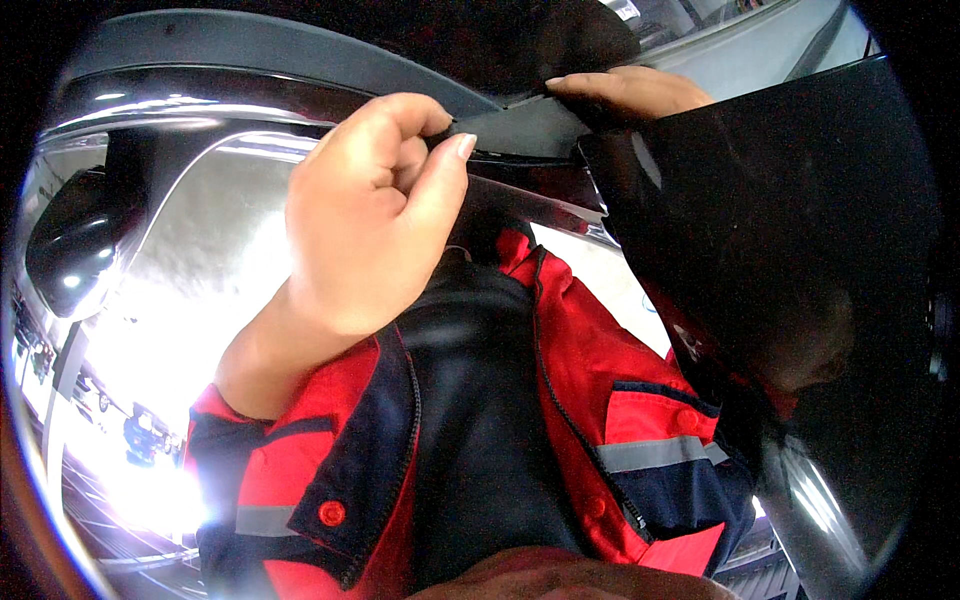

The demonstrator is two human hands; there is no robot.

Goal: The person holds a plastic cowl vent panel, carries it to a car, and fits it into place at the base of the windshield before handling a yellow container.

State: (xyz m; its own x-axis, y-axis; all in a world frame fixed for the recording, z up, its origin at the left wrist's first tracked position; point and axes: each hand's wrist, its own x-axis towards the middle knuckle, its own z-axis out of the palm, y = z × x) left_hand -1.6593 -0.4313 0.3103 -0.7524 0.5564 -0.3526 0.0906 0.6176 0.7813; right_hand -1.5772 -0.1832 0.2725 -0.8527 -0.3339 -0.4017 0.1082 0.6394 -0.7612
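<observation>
My left hand (365,215) is raised in the middle left, its fingers curled in and the thumb close to the forefinger. A small dark bit shows between thumb and forefinger, too small to name. Just beyond the fingertips runs a grey trim strip (530,128) along the edge of a glossy black car body panel. My right hand (635,92) lies with fingers stretched out over the far end of that strip. A large glossy black panel (780,200) hides the right wrist and forearm.
A black rounded part like a side mirror (75,240) stands at the left. A long grey curved band (250,50) arches across the top left. Below me hangs my open red and navy jacket (590,330). Bright glare washes out the lower left.
</observation>
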